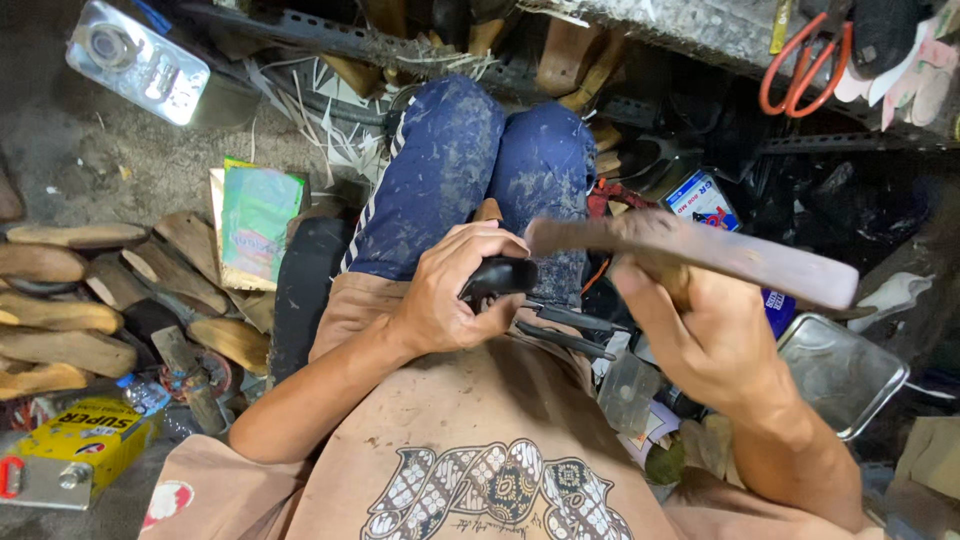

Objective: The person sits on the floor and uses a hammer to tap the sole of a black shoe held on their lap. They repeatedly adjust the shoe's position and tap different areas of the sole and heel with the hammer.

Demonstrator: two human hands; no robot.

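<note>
**Over the lap: a long flat tool held above a small black piece**

Above the knees, the right hand (715,340) is wrapped tight round the handle of a long flat tool (700,250). The tool's long axis runs nearly level across the view, its blurred head toward the left, just above the left hand, and its far end toward the right, dipping slightly.

The left hand (450,295) curls round a small black piece (500,277), thumb and fingers pressed on it, holding it on the lap against the blue trousers (480,160). Just under it lie dark pliers (565,330), handles pointing right.

Room is tight: wooden shoe lasts (70,320) crowd the floor on the left, and a metal shelf edge (400,48) runs close beyond the knees. To the right sits a shallow steel tray (850,370); what it holds cannot be made out. A yellow tin (85,440) lies at lower left, a silver tin (140,62) at upper left. Orange-handled scissors (800,65) hang at upper right.
</note>
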